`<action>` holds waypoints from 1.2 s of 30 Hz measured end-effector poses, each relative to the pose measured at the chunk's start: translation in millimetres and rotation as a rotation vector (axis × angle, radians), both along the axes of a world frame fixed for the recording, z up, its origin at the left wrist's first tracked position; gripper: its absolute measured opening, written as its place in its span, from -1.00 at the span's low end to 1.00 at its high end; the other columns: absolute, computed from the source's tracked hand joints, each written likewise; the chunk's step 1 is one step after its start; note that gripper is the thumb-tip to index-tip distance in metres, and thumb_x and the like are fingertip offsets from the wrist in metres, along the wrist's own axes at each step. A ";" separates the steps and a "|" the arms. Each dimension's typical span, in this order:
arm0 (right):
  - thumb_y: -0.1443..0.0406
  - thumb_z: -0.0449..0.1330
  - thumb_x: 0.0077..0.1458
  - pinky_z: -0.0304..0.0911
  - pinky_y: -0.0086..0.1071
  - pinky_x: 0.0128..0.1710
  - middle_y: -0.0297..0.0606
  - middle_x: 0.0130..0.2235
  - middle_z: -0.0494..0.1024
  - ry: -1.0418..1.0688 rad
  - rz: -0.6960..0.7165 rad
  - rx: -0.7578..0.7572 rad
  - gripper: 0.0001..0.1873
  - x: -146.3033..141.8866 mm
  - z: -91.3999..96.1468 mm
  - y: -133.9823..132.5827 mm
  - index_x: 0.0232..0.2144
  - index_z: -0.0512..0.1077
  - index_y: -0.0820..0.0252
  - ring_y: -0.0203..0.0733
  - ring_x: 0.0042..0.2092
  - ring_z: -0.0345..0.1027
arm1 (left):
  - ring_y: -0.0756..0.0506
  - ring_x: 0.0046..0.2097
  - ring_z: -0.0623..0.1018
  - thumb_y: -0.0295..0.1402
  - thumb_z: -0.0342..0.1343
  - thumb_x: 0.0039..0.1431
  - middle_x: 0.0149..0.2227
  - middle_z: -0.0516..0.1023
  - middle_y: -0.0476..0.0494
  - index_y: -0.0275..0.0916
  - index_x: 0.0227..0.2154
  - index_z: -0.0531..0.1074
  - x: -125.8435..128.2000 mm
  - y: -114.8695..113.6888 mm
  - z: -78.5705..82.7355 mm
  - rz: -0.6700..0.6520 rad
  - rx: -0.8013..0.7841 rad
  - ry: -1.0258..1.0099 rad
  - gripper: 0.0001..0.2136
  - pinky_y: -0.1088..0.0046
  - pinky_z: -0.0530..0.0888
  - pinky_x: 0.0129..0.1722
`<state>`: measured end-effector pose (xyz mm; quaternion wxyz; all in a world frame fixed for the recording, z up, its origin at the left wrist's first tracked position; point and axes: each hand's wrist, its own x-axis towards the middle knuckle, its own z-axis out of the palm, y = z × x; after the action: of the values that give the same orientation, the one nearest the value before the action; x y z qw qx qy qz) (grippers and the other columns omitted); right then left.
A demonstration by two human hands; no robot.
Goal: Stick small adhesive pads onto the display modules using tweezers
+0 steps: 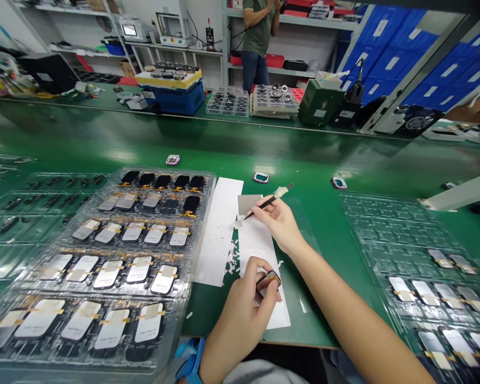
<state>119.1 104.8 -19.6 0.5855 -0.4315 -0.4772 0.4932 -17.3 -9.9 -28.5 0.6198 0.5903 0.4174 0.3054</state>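
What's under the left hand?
The left hand is over a white paper strip on the green bench. Whatever lies on the strip beneath the palm is hidden; small white scraps show just beside it.

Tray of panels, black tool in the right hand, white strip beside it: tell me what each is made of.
The tray looks like thin clear moulded plastic: see-through and glossy. The black tool in the right hand looks like smooth plastic or coated metal, with a slight sheen; hard to tell which. The white strip looks like matte paper or release film, showing no glare.
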 end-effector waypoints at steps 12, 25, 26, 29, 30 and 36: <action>0.42 0.26 0.22 0.60 -0.37 -0.29 -0.37 -0.31 0.45 -0.010 -0.388 0.204 -0.89 -4.9 31.3 -127.4 -0.27 0.45 0.10 -0.18 -0.28 0.61 | 0.05 -0.54 0.25 -0.03 -0.01 0.41 -0.47 0.51 0.09 -0.11 -0.14 0.13 7.0 -1.1 3.4 0.232 -0.128 -0.465 -0.72 0.48 0.21 -0.44; 0.40 0.17 0.31 0.58 -0.35 -0.35 -0.33 -0.31 0.49 0.069 -0.396 0.176 -0.87 -10.0 -2.5 -135.2 -0.21 0.34 0.04 -0.13 -0.24 0.61 | 0.04 -0.57 0.16 0.12 0.11 0.25 -0.55 0.50 0.10 -0.09 -0.22 0.13 16.2 -1.3 -4.0 0.314 -0.211 -0.523 -0.58 0.53 0.07 -0.53; 0.39 0.17 0.31 0.58 -0.36 -0.36 -0.33 -0.31 0.49 0.065 -0.397 0.168 -0.88 -9.9 -3.0 -135.1 -0.21 0.34 0.04 -0.12 -0.24 0.61 | 0.04 -0.57 0.17 0.13 0.11 0.25 -0.55 0.49 0.10 -0.08 -0.22 0.12 16.4 -2.0 -3.1 0.326 -0.223 -0.504 -0.58 0.53 0.07 -0.53; 0.39 0.17 0.30 0.57 -0.38 -0.38 -0.34 -0.32 0.50 0.065 -0.397 0.154 -0.87 -9.7 -4.7 -134.9 -0.21 0.35 0.02 -0.12 -0.23 0.61 | 0.03 -0.57 0.21 0.12 0.10 0.25 -0.56 0.45 0.11 -0.08 -0.22 0.12 16.9 -3.7 0.1 0.365 -0.251 -0.444 -0.58 0.52 0.10 -0.52; 0.39 0.17 0.30 0.57 -0.39 -0.39 -0.34 -0.31 0.50 0.069 -0.395 0.154 -0.87 -9.6 -5.1 -135.1 -0.21 0.35 0.02 -0.13 -0.23 0.61 | 0.03 -0.57 0.22 0.12 0.10 0.25 -0.56 0.44 0.12 -0.08 -0.22 0.11 17.1 -4.1 1.2 0.374 -0.253 -0.429 -0.58 0.52 0.11 -0.52; 0.39 0.17 0.31 0.56 -0.39 -0.41 -0.34 -0.31 0.50 0.083 -0.393 0.161 -0.87 -9.0 -5.3 -136.7 -0.20 0.35 0.02 -0.12 -0.24 0.61 | 0.04 -0.59 0.16 0.15 0.08 0.25 -0.57 0.41 0.14 -0.07 -0.22 0.10 17.9 -5.1 4.0 0.371 -0.226 -0.397 -0.57 0.51 0.06 -0.52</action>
<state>110.1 -31.9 -24.9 0.7222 -0.4473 -0.3974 0.3470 0.6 -15.0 -24.5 0.6845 0.3598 0.4202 0.4747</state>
